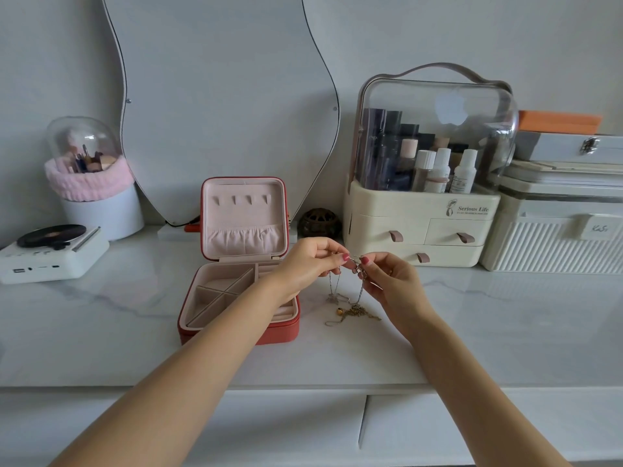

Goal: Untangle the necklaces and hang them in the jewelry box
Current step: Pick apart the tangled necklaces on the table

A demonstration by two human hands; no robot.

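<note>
While both hands meet just right of the frame's centre, the left hand (308, 261) and the right hand (391, 281) each keep a grip pinching the tangled necklaces (350, 298) between thumb and fingertips, raised a little above the tabletop (505, 332). Silver chains hang down from the pinched part, and the lower end of the tangle, gold chains with a small gold bead, lies on the marble surface just right of the jewelry box (239, 264). That red box stands open at centre, its pink lid upright with four small hooks and a gathered pocket, its base divided into compartments; the left forearm crosses over its right front corner. A cosmetics organizer (421, 224) stands at right, a wavy mirror (219, 96) behind.
</note>
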